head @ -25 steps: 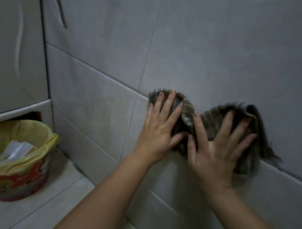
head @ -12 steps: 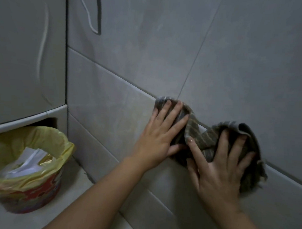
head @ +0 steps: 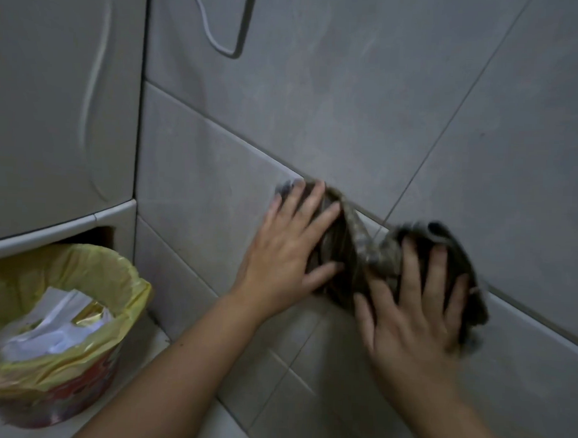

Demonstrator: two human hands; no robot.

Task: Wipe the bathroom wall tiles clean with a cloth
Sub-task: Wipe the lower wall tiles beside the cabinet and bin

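A dark striped cloth [head: 355, 240] is spread against the grey wall tiles [head: 350, 106], across a horizontal grout line. My left hand [head: 286, 251] presses the cloth's left end flat to the wall with straight, spread fingers. My right hand [head: 415, 308] presses the right end the same way, fingers spread and slightly blurred. The cloth bunches into a twisted ridge between the two hands. Much of it is hidden under my palms.
A waste bin [head: 53, 351] lined with a yellow bag and holding paper stands on the floor at the lower left. Above it is a pale cabinet door [head: 62, 112]. A thin cable loop [head: 222, 29] hangs on the wall at the top.
Both hands and the cloth sit lower and further right in view as the camera swung left. The cloth is more bunched between the hands, and the bin shows more fully.
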